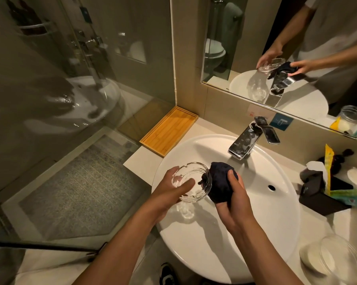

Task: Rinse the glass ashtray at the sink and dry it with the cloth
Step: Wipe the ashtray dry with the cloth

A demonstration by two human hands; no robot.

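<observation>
Clear ribbed glass ashtray [192,182], lower centre of frame, tilted over white round sink [276,212] so drips fall in. Your left hand [169,192] clasps its rim; your right hand [233,194] bunches dark navy cloth [218,179], pressed against ashtray's edge for drying.

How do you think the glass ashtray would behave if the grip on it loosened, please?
The ashtray looks like thick ribbed glass, so probably heavy for its size. It may be slippery, if wet. Held tilted over the hard sink, it could chip if the left hand dropped it.
</observation>
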